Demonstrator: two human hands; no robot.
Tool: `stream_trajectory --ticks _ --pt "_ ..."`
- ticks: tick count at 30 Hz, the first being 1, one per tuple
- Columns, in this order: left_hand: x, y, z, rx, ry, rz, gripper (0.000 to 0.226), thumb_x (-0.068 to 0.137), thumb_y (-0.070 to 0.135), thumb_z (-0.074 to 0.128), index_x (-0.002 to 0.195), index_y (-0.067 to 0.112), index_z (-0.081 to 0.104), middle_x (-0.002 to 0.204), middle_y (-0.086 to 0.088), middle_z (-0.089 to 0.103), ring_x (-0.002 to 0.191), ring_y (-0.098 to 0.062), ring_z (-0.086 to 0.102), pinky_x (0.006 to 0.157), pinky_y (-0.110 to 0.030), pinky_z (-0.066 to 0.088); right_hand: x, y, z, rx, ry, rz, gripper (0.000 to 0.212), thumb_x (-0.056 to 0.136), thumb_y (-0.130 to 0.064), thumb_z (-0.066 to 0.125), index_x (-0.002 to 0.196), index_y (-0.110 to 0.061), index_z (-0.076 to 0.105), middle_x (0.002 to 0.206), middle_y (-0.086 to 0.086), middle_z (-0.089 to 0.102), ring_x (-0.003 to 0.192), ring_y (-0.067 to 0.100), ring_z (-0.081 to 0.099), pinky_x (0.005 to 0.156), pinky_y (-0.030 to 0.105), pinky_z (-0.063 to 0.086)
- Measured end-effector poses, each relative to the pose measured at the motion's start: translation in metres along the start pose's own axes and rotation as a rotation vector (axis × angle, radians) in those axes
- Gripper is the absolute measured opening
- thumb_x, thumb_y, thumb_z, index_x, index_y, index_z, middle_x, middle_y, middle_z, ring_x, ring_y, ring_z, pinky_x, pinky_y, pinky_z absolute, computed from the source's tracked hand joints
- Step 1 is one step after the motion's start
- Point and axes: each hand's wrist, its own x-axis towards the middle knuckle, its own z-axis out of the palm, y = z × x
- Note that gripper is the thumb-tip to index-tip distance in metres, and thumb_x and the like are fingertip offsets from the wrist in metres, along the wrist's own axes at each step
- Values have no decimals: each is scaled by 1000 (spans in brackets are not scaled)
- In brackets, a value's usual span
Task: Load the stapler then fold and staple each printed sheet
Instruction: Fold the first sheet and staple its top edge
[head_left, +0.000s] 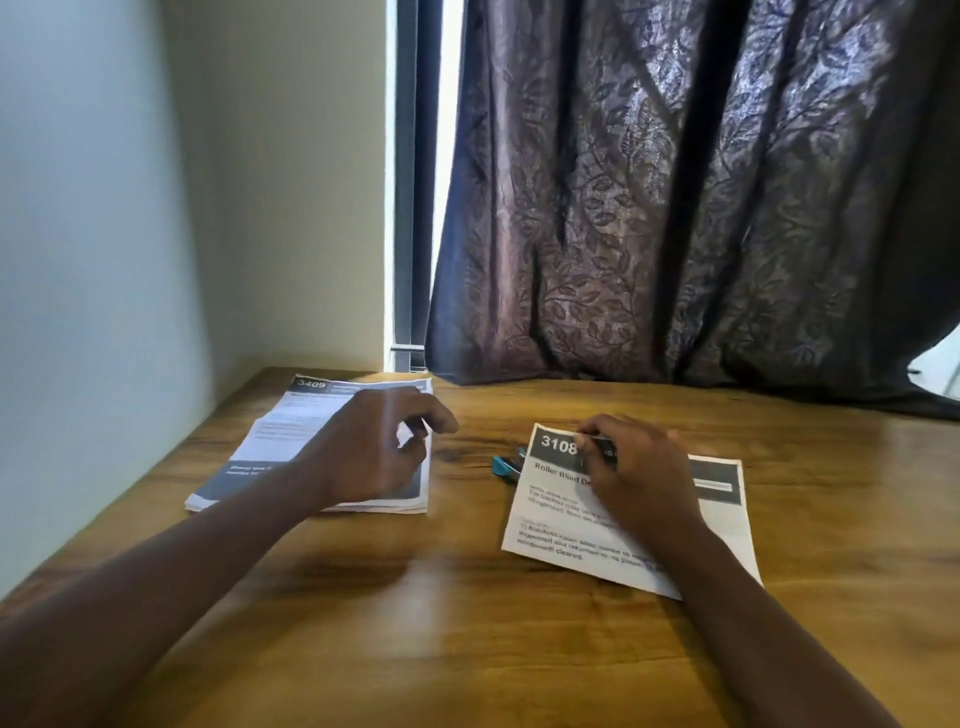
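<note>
A stack of printed sheets, the top one marked 3409, lies at the table's far left. My left hand hovers over its right half with fingers loosely curled, holding nothing. A single printed sheet marked 3108 lies to the right. My right hand rests on it, fingertips pinching its top edge near the dark header. A blue stapler peeks out from under that sheet's left edge, mostly hidden.
The wooden table runs to a pale wall on the left. A dark patterned curtain hangs at the back, its hem resting on the table's far edge, beside a window frame.
</note>
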Motion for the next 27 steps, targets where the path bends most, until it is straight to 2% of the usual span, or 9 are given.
stream_trajectory --ticks 2,5,10,12,16,18,21,25,27 --pt "13 6 11 -7 -50 -78 32 85 8 75 108 30 74 105 14 73 90 -4 69 76 -24 60 1 0 -1 -11 22 30 13 97 -35 57 96 -28 68 93 -9 72 89 19 63 88 40 38" --pt "30 21 27 19 -175 -168 44 88 8 72 124 33 66 124 10 66 99 -6 62 82 -17 54 0 2 -4 -49 51 39 12 97 -33 59 96 -27 70 93 -7 72 88 21 64 86 39 35" --pt "45 42 44 208 -551 -87 74 87 9 62 151 39 42 164 6 32 151 -20 27 123 -45 30 -2 12 -11 -65 61 71 13 96 -33 59 99 -28 71 97 -7 72 92 20 63 90 41 37" --pt "52 45 44 212 -602 -83 73 89 11 63 153 38 41 166 5 30 153 -22 24 125 -48 26 -3 14 -13 -66 54 85 14 97 -34 58 101 -28 71 99 -8 72 94 19 63 91 41 37" --pt "65 40 36 112 -671 -106 56 89 17 73 140 32 56 145 2 57 132 -20 52 112 -46 46 -3 11 -12 -87 18 87 18 100 -36 53 105 -29 69 102 -8 70 96 17 61 93 40 36" --pt "64 36 35 108 -655 -103 46 87 25 77 130 34 62 129 7 65 115 -16 59 102 -45 53 -2 8 -11 -80 18 80 18 100 -36 52 104 -28 68 101 -8 70 96 18 61 93 40 36" --pt "57 31 33 32 -541 -120 39 86 28 80 122 31 68 116 8 69 107 -12 62 96 -38 56 -2 5 -8 -55 11 64 18 100 -37 52 102 -27 68 99 -7 70 94 18 61 92 39 37" --pt "41 18 23 -250 -191 -210 30 79 24 86 106 32 75 106 3 73 98 -18 71 90 -38 62 -3 -2 -5 -4 27 11 16 100 -34 54 99 -25 66 95 -7 70 90 18 61 88 38 37" --pt "34 14 17 -406 -37 -290 31 81 18 85 106 32 75 109 -1 70 94 -17 74 82 -29 63 -4 -7 -3 -15 31 -31 15 101 -34 52 96 -25 63 92 -7 67 88 18 60 86 38 37"
